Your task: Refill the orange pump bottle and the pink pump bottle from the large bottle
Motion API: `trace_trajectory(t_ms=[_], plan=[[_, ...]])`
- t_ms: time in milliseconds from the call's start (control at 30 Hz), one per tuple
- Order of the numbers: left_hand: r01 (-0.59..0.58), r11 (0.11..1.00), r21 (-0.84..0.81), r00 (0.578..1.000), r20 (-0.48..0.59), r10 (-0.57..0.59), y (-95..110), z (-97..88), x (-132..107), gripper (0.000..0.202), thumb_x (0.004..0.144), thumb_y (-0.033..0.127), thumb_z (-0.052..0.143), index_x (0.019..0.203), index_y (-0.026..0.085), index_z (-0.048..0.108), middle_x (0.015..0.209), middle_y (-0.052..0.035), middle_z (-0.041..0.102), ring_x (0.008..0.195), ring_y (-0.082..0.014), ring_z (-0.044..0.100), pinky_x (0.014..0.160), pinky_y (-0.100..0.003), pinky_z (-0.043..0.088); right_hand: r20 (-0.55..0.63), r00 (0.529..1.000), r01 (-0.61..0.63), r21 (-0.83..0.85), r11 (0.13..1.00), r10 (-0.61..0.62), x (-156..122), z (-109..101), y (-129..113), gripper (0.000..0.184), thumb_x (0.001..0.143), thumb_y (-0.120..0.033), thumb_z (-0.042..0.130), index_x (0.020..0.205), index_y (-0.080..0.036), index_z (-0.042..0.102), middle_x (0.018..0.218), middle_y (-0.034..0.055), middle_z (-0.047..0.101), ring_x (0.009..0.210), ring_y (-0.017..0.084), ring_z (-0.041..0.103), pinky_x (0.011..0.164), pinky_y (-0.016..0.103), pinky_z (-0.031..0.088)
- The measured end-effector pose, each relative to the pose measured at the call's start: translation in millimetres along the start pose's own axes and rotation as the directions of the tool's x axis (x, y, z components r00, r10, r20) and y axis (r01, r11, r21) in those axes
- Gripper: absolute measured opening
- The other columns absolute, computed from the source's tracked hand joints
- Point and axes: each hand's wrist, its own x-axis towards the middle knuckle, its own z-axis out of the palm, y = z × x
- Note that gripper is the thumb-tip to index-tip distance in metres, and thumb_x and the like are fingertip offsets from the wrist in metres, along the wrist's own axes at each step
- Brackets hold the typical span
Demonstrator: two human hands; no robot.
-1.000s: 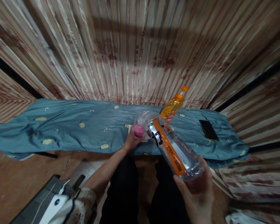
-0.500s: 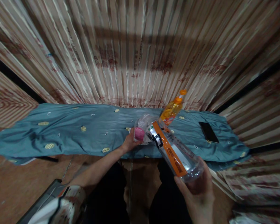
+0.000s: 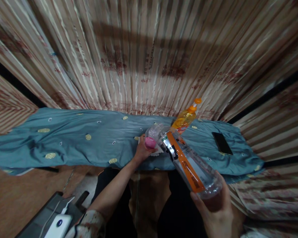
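A large clear plastic bottle (image 3: 192,165) with an orange and silver label lies tilted across the front of me, its neck end toward the left. My right hand (image 3: 215,205) is closed around its base. At the other end my left hand (image 3: 144,149) has its fingers closed at a pink ribbed cap (image 3: 150,142). Something white with a scalloped edge (image 3: 158,152) shows beneath the cap; I cannot tell what it is. Just behind the clear bottle stands a pump bottle of yellow-orange liquid (image 3: 185,118), its lower part partly hidden.
A teal cloth with pineapple prints (image 3: 72,142) covers the long narrow table. A black phone (image 3: 222,143) lies at its right. Pleated curtains (image 3: 139,59) hang behind and on both sides. At lower left, a white power bank (image 3: 58,226) with a cable rests on a dark stool (image 3: 37,215).
The view has shifted slightly, bringing the power bank into sight. Both hands keep their hold on the clear bottle and its cap, with little movement between them.
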Motion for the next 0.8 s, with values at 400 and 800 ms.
trace_trajectory(t_ms=[400, 800], plan=[[0.004, 0.999, 0.034, 1.0, -0.002, -0.004, -6, 4.8, -3, 0.078, 0.061, 0.026, 0.097, 0.127, 0.018, 0.056, 0.114, -0.0103, 0.072, 0.111, -0.0336, 0.073, 0.099, -0.05, 0.059, -0.015, 1.0, 0.014, 0.017, 1.0, -0.013, 9, -7, 21, 0.122, 0.059, -0.056, 0.096, 0.162, -0.023, 0.041, 0.154, 0.0181, 0.057, 0.137, 0.044, 0.059, 0.109, 0.056, 0.055], [-0.042, 0.999, -0.02, 0.999, -0.013, 0.042, -8, 10.0, -2, 0.079, 0.06, 0.024, 0.095, 0.127, 0.018, 0.054, 0.117, -0.0104, 0.07, 0.106, -0.0304, 0.072, 0.095, -0.045, 0.059, 0.001, 0.997, 0.074, 0.015, 0.997, -0.074, 12, -20, 33, 0.115, 0.061, -0.044, 0.098, 0.16, -0.023, 0.044, 0.149, 0.0133, 0.062, 0.134, 0.04, 0.062, 0.11, 0.051, 0.054]])
